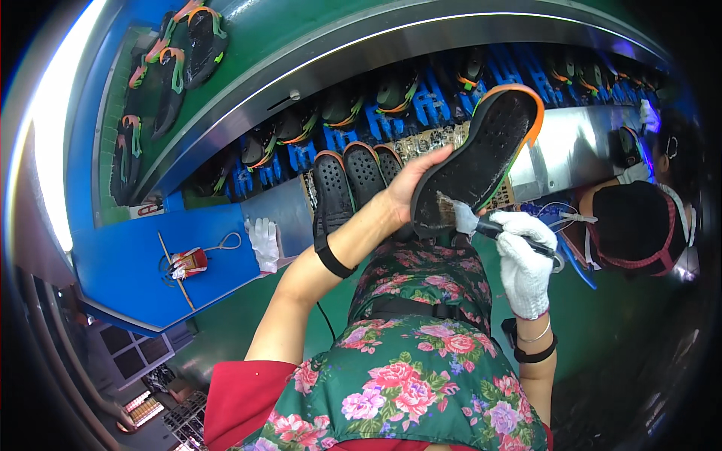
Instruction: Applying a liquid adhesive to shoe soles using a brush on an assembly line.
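My left hand (411, 180), bare, grips the edge of a black shoe sole (485, 154) with small holes and an orange and green rim. It is tilted, its orange end up and away from me. A white knit glove covers my right hand (524, 263), which is closed around the dark handle of a brush (465, 219). The pale bristles touch the inner face near the lower end, where a whitish wet-looking smear shows. Just left of the held sole, several similar black perforated soles (331, 184) lie side by side, partly hidden by my left forearm.
Shoes on blue holders (432, 101) line the channel ahead. More shoes (171, 86) lie on the green surface at upper left. On the blue table (113, 263) are a red can (189, 263), a thin stick and a white glove (263, 242). Another person (635, 225) works at right.
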`<state>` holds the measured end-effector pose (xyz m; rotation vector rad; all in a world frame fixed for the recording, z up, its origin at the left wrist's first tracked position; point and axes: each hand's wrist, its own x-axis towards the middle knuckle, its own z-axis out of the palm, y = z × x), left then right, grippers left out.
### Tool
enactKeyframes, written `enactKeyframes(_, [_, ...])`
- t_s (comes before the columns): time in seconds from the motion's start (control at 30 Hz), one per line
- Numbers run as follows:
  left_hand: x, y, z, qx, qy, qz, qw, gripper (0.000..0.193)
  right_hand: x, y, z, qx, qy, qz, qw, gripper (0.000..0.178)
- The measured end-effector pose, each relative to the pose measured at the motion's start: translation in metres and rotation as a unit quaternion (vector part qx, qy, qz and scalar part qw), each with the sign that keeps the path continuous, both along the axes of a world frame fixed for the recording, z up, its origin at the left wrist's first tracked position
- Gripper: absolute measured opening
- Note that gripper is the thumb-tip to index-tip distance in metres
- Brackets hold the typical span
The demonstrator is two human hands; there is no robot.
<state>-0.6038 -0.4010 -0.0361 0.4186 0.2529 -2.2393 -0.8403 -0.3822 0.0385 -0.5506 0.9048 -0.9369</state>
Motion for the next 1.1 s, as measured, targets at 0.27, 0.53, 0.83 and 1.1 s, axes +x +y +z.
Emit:
enactKeyframes(0.27, [-0.026, 0.033, -0.001, 0.035, 0.058, -0.021, 0.997, 0.07, -0.022, -0.065, -0.015, -0.444, 0.391, -0.009, 0.806, 0.016])
enactKeyframes(0.53, [0.003, 0.021, -0.013, -0.034, 0.046, 0.001, 0.998, 0.064, 0.007, 0.018, -0.005, -0.361, 0.183, 0.18, 0.897, 0.018])
enactKeyframes(0.83, [0.001, 0.025, -0.009, -0.016, -0.039, 0.022, 0.999, 0.06, -0.004, 0.009, -0.026, -0.04, -0.014, 0.124, 0.991, 0.021])
enactKeyframes(1.1, [-0.02, 0.069, -0.032, 0.072, 0.035, 0.015, 0.997, 0.068, 0.001, -0.043, -0.044, -0.442, 0.369, 0.0, 0.818, 0.02])
